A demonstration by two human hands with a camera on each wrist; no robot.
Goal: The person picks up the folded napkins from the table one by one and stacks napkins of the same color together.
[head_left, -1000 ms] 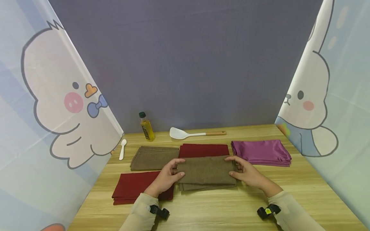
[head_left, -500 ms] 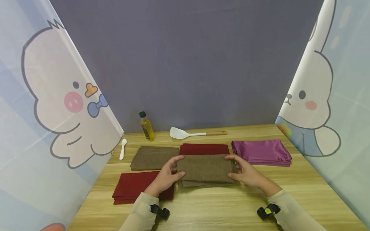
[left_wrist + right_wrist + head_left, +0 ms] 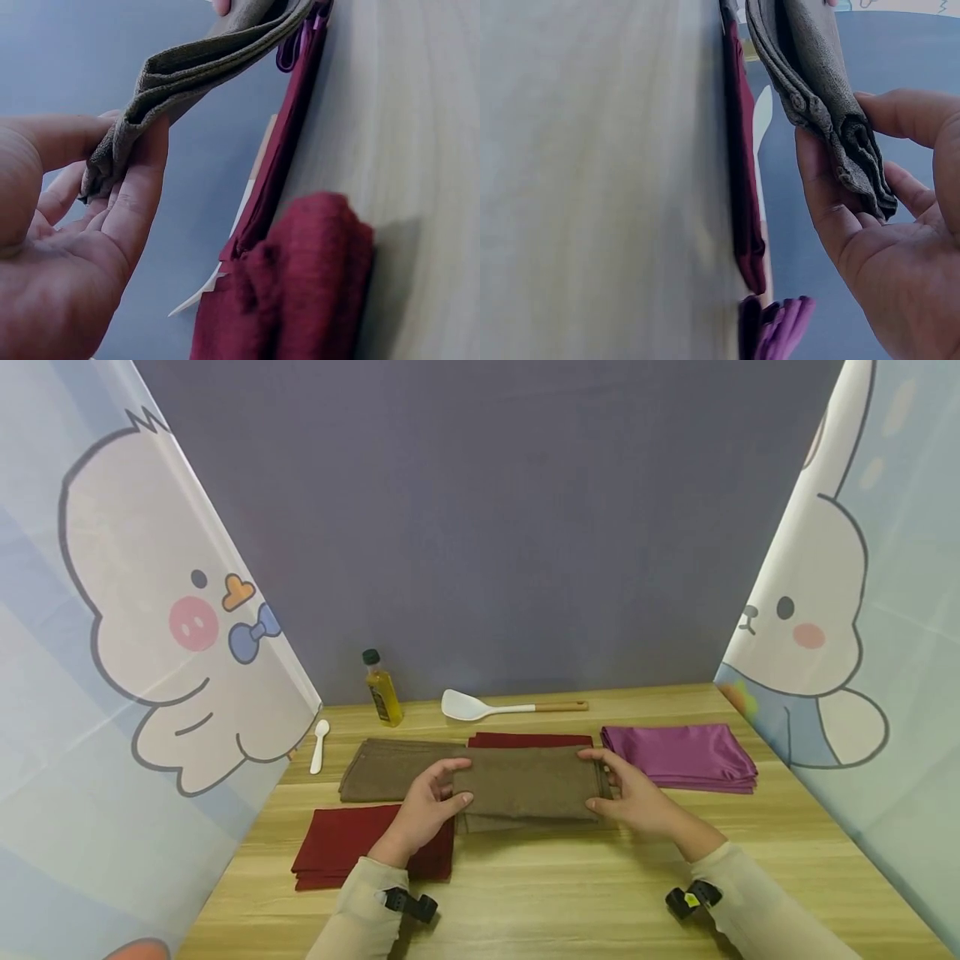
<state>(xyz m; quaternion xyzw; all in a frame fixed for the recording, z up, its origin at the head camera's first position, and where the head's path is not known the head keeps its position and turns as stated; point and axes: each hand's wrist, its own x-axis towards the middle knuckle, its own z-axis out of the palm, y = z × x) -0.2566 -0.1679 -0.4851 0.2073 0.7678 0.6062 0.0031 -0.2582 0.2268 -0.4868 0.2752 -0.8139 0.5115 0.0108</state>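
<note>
A folded brown cloth point(image 3: 528, 783) hangs level between my two hands, raised off the table as both wrist views show. My left hand point(image 3: 427, 806) pinches its left end, thumb on the near face and fingers behind. At the right end my right hand point(image 3: 633, 793) grips it the same way. Layered folds of the cloth show at its left end point(image 3: 187, 71) in the left wrist view and at its right end point(image 3: 840, 127) in the right wrist view. Behind it, a folded dark red cloth point(image 3: 532, 740) is partly hidden.
Left of my hands lie another folded brown cloth point(image 3: 397, 768) and a red one point(image 3: 352, 843). A folded purple satin cloth point(image 3: 682, 756) lies at the right. Along the back are an oil bottle point(image 3: 384, 693), a white spatula point(image 3: 465, 705) and a small white spoon point(image 3: 318, 747).
Both hands have lifted the brown cloth up and slightly away from me, so it now covers more of the red cloth behind. The other things have stayed in place.
</note>
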